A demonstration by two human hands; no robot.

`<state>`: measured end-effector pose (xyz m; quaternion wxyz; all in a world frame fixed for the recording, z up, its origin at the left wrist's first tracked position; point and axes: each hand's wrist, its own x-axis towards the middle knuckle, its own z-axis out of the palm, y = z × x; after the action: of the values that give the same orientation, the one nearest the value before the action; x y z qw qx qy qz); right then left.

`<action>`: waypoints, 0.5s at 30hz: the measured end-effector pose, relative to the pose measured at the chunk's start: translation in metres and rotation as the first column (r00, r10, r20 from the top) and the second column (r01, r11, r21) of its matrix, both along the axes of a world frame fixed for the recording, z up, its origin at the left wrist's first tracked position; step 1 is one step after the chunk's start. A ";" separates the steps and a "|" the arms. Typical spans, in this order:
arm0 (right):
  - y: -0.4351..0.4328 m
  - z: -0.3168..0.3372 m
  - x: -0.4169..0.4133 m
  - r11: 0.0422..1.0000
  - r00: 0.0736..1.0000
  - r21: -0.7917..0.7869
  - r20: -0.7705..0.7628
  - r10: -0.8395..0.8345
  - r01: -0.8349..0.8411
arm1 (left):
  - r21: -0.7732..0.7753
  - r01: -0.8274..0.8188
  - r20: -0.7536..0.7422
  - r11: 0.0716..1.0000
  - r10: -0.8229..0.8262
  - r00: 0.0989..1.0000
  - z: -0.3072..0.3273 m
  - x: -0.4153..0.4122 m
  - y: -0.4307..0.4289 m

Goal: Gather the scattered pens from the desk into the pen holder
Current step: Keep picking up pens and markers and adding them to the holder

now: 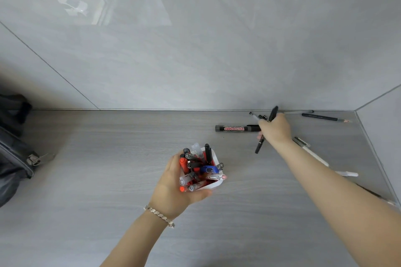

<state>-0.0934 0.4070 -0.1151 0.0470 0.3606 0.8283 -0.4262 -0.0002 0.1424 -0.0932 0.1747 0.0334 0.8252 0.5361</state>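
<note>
Several loose pens: lay scattered on the right part of the grey wood-grain worktop (108, 180), near the back wall and the right corner.
Surroundings: a dark bag (13, 149) with a metal zip pull sat at the left edge, well apart from everything else; grey glossy wall panels closed off the back and right.
In the way: the right forearm stretched over a white pen (321, 160), covering part of it; the black whiteboard marker (235, 128) lay just beside the right hand.
Axes: the whiteboard marker lay crosswise, left to right, parallel to the back wall; a dark pencil (325, 117) by the wall ran nearly the same way, its tip to the right; the white pen ran diagonally toward the near right.
Pen holder (213, 183): white outside, red inside, crammed with red, black, blue and clear pens leaning every way; it stood mid-worktop.
Left hand (173, 188): curled around the pen holder's left and near sides, a silver bracelet (159, 216) at the wrist.
Right hand (275, 129): closed on a bunch of black pens (272, 114), ends sticking out above and below the fist, near the back wall.
</note>
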 end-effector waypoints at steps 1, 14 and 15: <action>-0.005 -0.001 0.001 0.999 1.000 -0.021 -0.006 0.024 -0.025 | 0.011 0.004 0.004 1.000 -0.004 1.000 0.001 0.000 0.001; -0.025 0.019 0.053 0.768 0.853 0.374 0.184 0.488 -0.520 | 0.045 -0.022 0.031 0.999 0.020 0.999 -0.001 0.002 0.001; -0.025 0.032 0.064 0.813 0.879 0.342 0.109 0.464 -0.471 | 0.043 -0.022 0.031 0.999 0.021 0.999 -0.002 0.002 0.001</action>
<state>-0.0296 0.3821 -0.0835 0.0920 0.1530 0.9544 -0.2394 0.0015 0.1429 -0.0950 0.1805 0.0201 0.8111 0.5560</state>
